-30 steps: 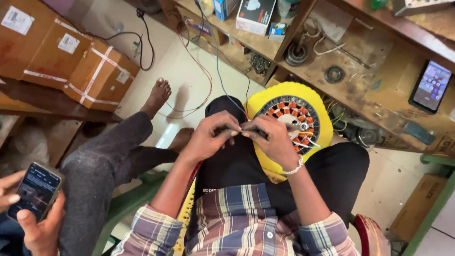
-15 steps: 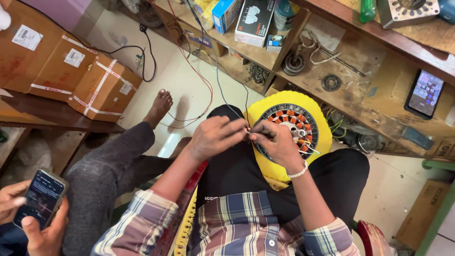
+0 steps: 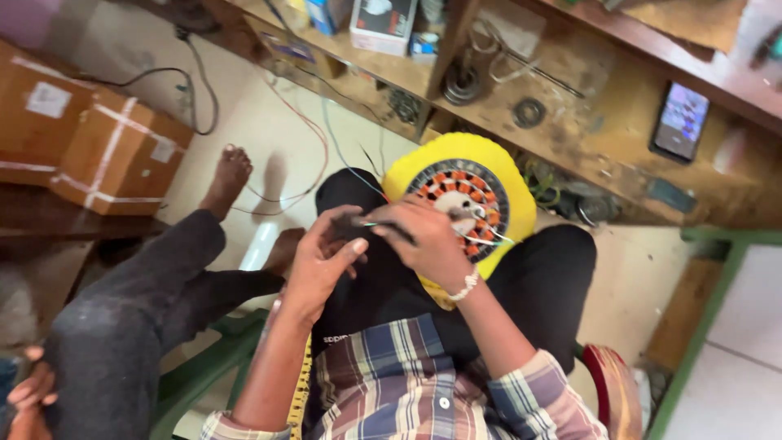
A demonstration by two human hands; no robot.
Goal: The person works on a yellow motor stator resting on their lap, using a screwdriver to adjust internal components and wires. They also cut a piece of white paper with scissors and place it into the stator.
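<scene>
A round yellow motor stator (image 3: 513, 183) with copper windings rests on my lap, against my black trousers. My right hand (image 3: 436, 244) lies over its left side and grips a thin dark sleeved wire (image 3: 391, 229) that runs left from the windings. My left hand (image 3: 326, 257) is just left of it, fingers loosely curled at the wire's free end and thumb pointing toward my right hand. Motion blur hides whether the left fingers pinch the wire. A white bead bracelet (image 3: 466, 284) is on my right wrist. Thin green and white leads (image 3: 487, 239) stick out of the stator.
Another person sits at my left in dark trousers (image 3: 122, 326), bare foot (image 3: 228, 173) stretched out. Taped cardboard boxes (image 3: 98, 155) stand at the left. A wooden shelf (image 3: 570, 106) ahead holds a lit phone (image 3: 680, 121), metal rings (image 3: 529, 112) and small boxes. Cables (image 3: 293, 130) trail across the floor.
My hands have slid a little left and down off the stator's centre, pulling apart slightly along the wire. The other person's phone has dropped out of view at lower left.
</scene>
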